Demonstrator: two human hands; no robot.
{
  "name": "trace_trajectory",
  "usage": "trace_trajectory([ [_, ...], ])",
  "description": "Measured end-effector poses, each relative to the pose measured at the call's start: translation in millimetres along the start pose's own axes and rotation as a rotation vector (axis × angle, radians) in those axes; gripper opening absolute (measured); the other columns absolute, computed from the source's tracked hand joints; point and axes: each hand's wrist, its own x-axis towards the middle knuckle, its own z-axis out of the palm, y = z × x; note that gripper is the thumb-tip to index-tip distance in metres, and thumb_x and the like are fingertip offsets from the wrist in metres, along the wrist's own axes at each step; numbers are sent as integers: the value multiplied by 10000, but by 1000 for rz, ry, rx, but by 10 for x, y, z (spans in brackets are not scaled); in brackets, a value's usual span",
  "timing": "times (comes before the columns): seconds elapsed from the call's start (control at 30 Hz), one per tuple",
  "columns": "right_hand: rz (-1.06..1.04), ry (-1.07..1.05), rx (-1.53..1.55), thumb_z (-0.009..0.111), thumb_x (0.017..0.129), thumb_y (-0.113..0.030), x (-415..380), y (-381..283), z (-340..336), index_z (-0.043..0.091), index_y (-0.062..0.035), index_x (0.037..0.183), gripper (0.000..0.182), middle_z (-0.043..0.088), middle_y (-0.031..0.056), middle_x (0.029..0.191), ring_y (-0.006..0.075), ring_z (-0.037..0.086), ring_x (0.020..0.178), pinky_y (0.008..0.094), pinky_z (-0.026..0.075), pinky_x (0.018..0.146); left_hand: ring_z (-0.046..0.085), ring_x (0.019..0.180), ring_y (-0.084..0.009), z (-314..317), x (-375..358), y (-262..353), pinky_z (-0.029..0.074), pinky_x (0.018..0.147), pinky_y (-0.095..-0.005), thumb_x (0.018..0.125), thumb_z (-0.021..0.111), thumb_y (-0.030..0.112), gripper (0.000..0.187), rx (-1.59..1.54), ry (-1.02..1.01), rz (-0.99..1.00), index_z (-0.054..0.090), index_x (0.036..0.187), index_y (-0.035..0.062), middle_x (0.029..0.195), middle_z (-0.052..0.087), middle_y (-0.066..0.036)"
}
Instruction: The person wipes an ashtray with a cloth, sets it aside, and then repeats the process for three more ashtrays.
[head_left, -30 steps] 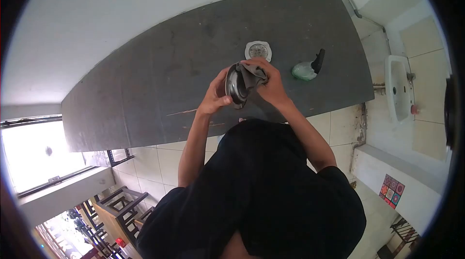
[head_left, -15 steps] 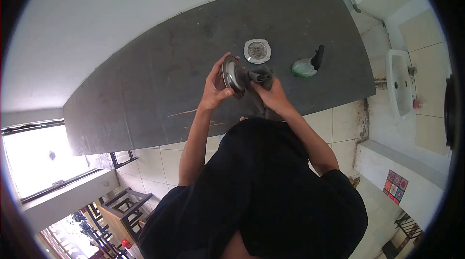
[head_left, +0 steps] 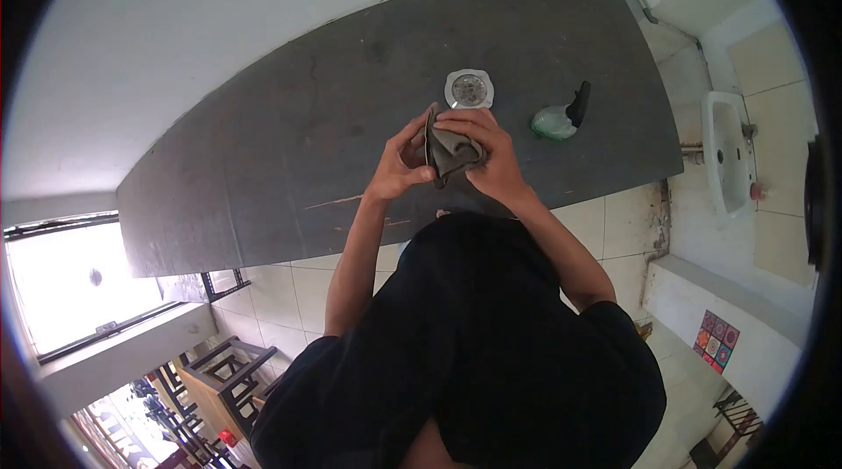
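Note:
My left hand [head_left: 399, 162] grips the rim of a round metal lid-like piece [head_left: 427, 141], tilted on edge above the table. Only a thin strip of its rim shows; cloth and fingers cover the rest. Bunched in my right hand [head_left: 498, 153], a grey-brown cloth [head_left: 458, 153] is pressed against the face of the metal piece. Just beyond my right fingers sits a white ashtray-like dish [head_left: 469, 88] with a speckled round middle. To its right is a spray bottle [head_left: 554, 123] with green liquid and a black trigger head.
A dark grey table [head_left: 263, 153] with scratched patches reaches across in front of me, along a white wall [head_left: 175, 57]. At the right are a white sink [head_left: 726, 153] and pipes. Wooden stools [head_left: 230, 381] and a bright window [head_left: 66, 285] are at the left.
My right hand has moved up and left, bringing the cloth over the metal piece, which was uncovered before. My left hand keeps its hold. The dish and bottle stay in place.

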Motion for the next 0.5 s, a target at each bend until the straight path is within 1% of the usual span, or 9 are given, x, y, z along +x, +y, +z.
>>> trace_trajectory([
  [0.07, -35, -26, 18, 724, 702, 75, -6, -66, -4, 774, -111, 1258, 588, 732, 36, 1315, 291, 639, 1098, 401, 500, 1011, 479, 1489, -314, 40, 11, 76, 469, 1194, -483, 713, 1037, 382, 1262, -8, 0, -48, 330, 1675, -28, 1627, 468, -152],
  [0.1, -32, -28, 21, 724, 702, 75, -26, -78, 2, 774, -111, 1258, 588, 732, 36, 1315, 291, 639, 1098, 401, 500, 1011, 479, 1489, -314, 37, 8, 73, 469, 1194, -483, 713, 1037, 382, 1262, -8, 4, -50, 330, 1675, -28, 1627, 468, -152],
  [0.17, -84, -45, -17, 729, 685, 77, -63, -93, 2, 778, -124, 1260, 611, 733, 11, 1319, 281, 623, 1072, 393, 501, 979, 495, 1472, -315, 34, 20, 69, 529, 1146, -482, 717, 1034, 365, 1252, 0, 12, -26, 327, 1684, 0, 1619, 476, -158],
  [0.3, -106, -112, 3, 727, 681, 79, -142, -83, -17, 782, -137, 1261, 621, 736, -8, 1315, 271, 617, 1066, 388, 492, 969, 503, 1462, -311, 4, 29, 43, 514, 1155, -484, 721, 1034, 336, 1248, -29, 8, 3, 318, 1697, 28, 1609, 486, -161],
  [0.37, -61, -143, 78, 724, 683, 84, -195, -43, -22, 791, -140, 1251, 614, 740, 4, 1305, 273, 620, 1086, 401, 476, 985, 548, 1418, -306, 24, 1, 11, 509, 1154, -486, 742, 1018, 376, 1241, 24, 7, 40, 305, 1697, 28, 1594, 496, -167],
  [0.4, -60, -145, 79, 724, 683, 84, -203, -34, -45, 791, -140, 1251, 614, 740, 4, 1305, 273, 620, 1086, 401, 476, 985, 548, 1418, -306, 30, -4, -9, 509, 1154, -486, 742, 1018, 376, 1241, 23, 10, 40, 305, 1697, 28, 1594, 496, -167],
  [0.47, -30, -224, 165, 736, 735, 49, -230, -5, -119, 798, -99, 1247, 537, 750, 50, 1310, 259, 651, 1070, 387, 485, 972, 594, 1371, -313, 42, -3, -54, 504, 1154, -482, 763, 993, 444, 1235, -130, 90, 23, 296, 1690, 21, 1571, 506, -177],
  [0.5, -29, -226, 163, 736, 735, 49, -274, 18, -142, 798, -99, 1247, 537, 750, 50, 1310, 259, 651, 1070, 387, 485, 972, 594, 1371, -313, 41, 10, -43, 504, 1154, -482, 763, 993, 444, 1235, -132, 91, 23, 296, 1690, 21, 1571, 506, -177],
])
